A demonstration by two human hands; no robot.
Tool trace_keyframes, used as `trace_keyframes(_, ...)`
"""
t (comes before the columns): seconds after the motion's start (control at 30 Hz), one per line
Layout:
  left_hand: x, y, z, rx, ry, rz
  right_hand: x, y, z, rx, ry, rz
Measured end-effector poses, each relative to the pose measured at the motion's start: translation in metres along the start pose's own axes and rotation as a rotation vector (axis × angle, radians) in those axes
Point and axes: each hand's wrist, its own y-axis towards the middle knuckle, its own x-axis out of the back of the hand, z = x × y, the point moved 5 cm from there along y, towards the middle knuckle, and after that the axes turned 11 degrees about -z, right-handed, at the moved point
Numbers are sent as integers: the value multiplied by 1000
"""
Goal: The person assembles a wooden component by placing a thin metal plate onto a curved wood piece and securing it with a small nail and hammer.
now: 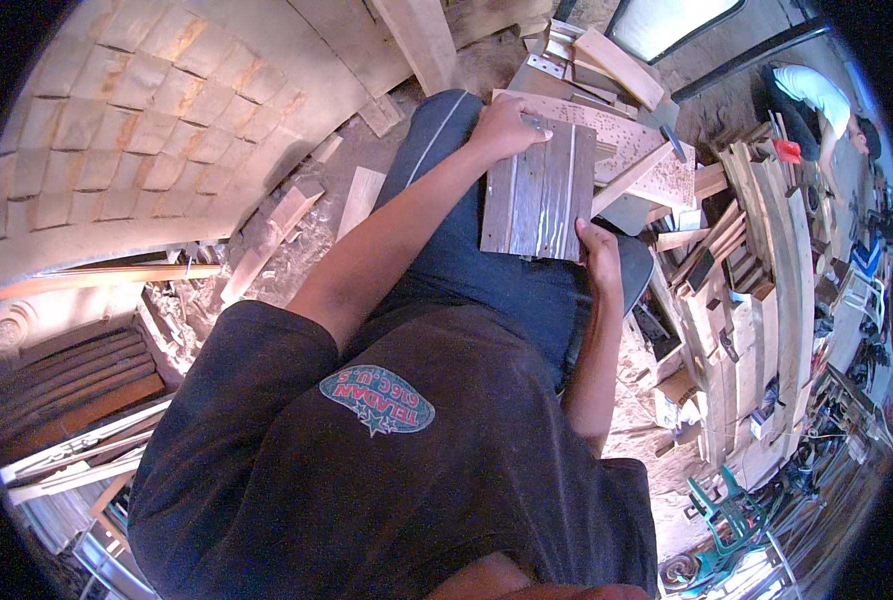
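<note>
Over my lap I hold a wooden panel (542, 195) of dark, grey-brown slats, with pale streaks along its seams. My left hand (507, 128) is closed on its far left edge, thumb on top; something small and grey shows by the thumb, too small to name. At its near right corner my right hand (601, 252) grips the edge, thumb on the face and fingers mostly hidden underneath. Just beyond the panel lies a pale board (657, 168) speckled with many small brown marks. A light wooden stick (631, 180) rests across that board, with a dark piece by its far end.
Stacked timber (767, 270) and offcuts fill the right side. A green plastic chair (727, 510) stands at the lower right. Another person (812, 100) bends over at the far right. On the left are a large panel of pale tiles (157, 110) and wood scraps (277, 235).
</note>
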Motion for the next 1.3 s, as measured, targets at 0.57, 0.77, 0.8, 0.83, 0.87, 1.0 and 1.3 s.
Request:
trace_keyframes(0.57, -1, -9, 3, -31, -101, -20, -2, -9, 11, 24, -127, -16)
trace_keyframes(0.77, 11, -9, -11, 34, -86, -28, -5, -10, 27, -7, -121, 61)
trace_keyframes(0.8, 13, -8, -15, 89, -54, -15, -4, -9, 24, -14, -132, 74)
trace_keyframes(0.83, 14, -8, -19, 101, -48, -8, -3, -9, 22, -29, -130, 81)
trace_keyframes(0.87, 19, -9, -22, 125, -21, -20, -4, -11, 24, -61, -129, 93)
trace_keyframes(1.0, 19, -6, -26, 114, -74, -36, -1, -9, 24, -88, -148, 112)
trace_keyframes(1.3, 16, -8, -25, 209, 18, 47, 6, -3, 31, -119, -244, 212)
